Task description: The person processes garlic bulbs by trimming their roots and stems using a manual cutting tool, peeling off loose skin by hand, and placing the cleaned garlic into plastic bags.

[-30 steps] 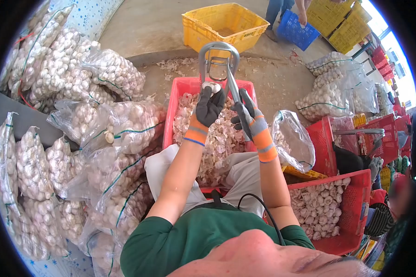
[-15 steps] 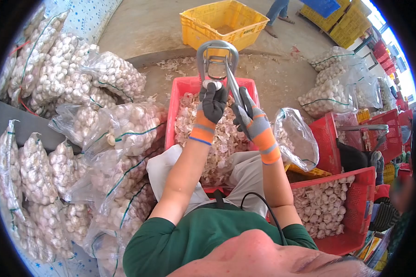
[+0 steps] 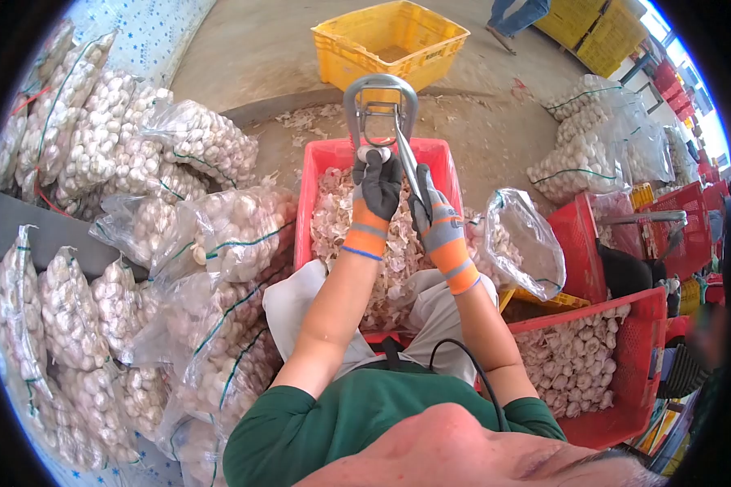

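My left hand (image 3: 378,191), in a dark grey and orange glove, pinches a pale garlic bulb (image 3: 373,152) at the lower end of a metal cutter's curved frame (image 3: 381,81). In a matching glove, my right hand (image 3: 436,219) is closed on the cutter's long metal handle (image 3: 407,152), which slants up to the frame. Below both hands stands a red crate (image 3: 308,215) holding loose garlic skins (image 3: 333,231), set between my knees. The cut face of the bulb, if any, cannot be made out.
Clear bags of garlic bulbs (image 3: 244,231) pile up on my left. A yellow crate (image 3: 382,61) stands ahead. Near my right elbow are a red crate (image 3: 654,357) of bulbs and an open plastic bag (image 3: 528,243). A person's leg (image 3: 516,16) shows at the far top right.
My right hand has shifted slightly left, towards my left hand, with the handle. The left hand stays at the frame with the bulb. The person's leg in the background has moved right.
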{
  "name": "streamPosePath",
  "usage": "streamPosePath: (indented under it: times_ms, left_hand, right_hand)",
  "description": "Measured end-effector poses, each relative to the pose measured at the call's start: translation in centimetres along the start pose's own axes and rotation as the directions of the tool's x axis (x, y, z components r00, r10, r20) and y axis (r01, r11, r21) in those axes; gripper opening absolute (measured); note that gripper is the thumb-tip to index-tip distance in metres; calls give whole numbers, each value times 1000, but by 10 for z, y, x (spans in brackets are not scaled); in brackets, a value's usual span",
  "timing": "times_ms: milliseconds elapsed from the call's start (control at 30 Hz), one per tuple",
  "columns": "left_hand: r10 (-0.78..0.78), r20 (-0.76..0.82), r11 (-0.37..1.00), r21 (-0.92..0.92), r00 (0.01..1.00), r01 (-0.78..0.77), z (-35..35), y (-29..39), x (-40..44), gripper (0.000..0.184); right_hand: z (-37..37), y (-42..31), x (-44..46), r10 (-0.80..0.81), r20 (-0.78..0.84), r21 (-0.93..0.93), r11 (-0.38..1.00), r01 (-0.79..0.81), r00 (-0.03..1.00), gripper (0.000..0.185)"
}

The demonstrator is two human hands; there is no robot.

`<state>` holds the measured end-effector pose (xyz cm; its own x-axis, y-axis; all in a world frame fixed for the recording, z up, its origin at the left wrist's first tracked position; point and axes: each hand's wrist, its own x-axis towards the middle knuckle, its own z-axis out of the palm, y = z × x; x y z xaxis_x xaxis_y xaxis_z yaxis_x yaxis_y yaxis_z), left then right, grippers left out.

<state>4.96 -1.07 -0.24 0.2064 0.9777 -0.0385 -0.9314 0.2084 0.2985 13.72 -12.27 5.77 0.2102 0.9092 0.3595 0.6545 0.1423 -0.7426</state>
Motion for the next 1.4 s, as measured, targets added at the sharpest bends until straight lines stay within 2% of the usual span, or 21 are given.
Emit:
streamPosePath:
  times_ms: [167,300,400,500,567,600,700,767,833,867,1033,1100,1233,1333,1400]
  left_hand:
    - [-54,-23,998,24,998,55,-6,1,4,25]
    - [-132,-26,991,-11,991,132,-11,3,7,26]
    - [-185,45,978,-84,982,189,-11,4,7,24]
    - [-219,-18,967,-136,975,215,-3,8,1,21]
    - [-301,-65,930,-240,951,278,-14,9,8,22]
    - [-341,-86,907,-294,936,303,-21,10,12,22]
    - [-330,-62,915,-266,942,303,-15,22,0,28]
    - [-343,-50,909,-270,938,318,-13,28,-6,28]
    - [-343,-40,913,-249,938,323,-12,31,-10,27]
    - [-346,-29,912,-247,938,329,-13,31,-10,26]
    - [-372,-16,913,-187,928,362,-14,26,-4,20]
    - [-342,20,935,-96,939,343,-14,22,0,17]
    - [-320,-6,947,-41,948,319,-9,18,-2,11]
    - [-294,-8,955,-32,956,294,-9,16,0,11]
    - [-270,-5,963,-14,963,270,-18,14,3,22]
  right_hand:
    - [1,0,-3,110,71,-9,994,-110,991,53]
    - [16,24,-8,26,22,24,999,-27,999,56]
    - [27,40,-8,7,18,2,1000,-7,1000,59]
    - [36,52,-8,66,49,-30,997,-65,997,62]
    - [44,61,-6,109,64,-39,994,-107,992,64]
    - [48,68,-7,38,5,2,999,-38,999,63]
    - [32,54,-10,26,21,118,993,-29,999,59]
    - [26,43,-16,139,50,375,915,-147,989,55]
    - [24,40,-22,216,84,501,835,-229,973,51]
    - [21,42,-23,234,94,507,825,-249,968,49]
    - [8,31,-25,235,126,457,848,-266,964,53]
    - [1,18,-26,256,127,446,848,-286,958,52]
    - [-14,-1,-21,265,106,261,923,-284,959,48]
    - [-16,-8,-20,196,70,133,970,-204,978,50]
    - [-14,-7,-22,156,36,74,985,-158,987,52]
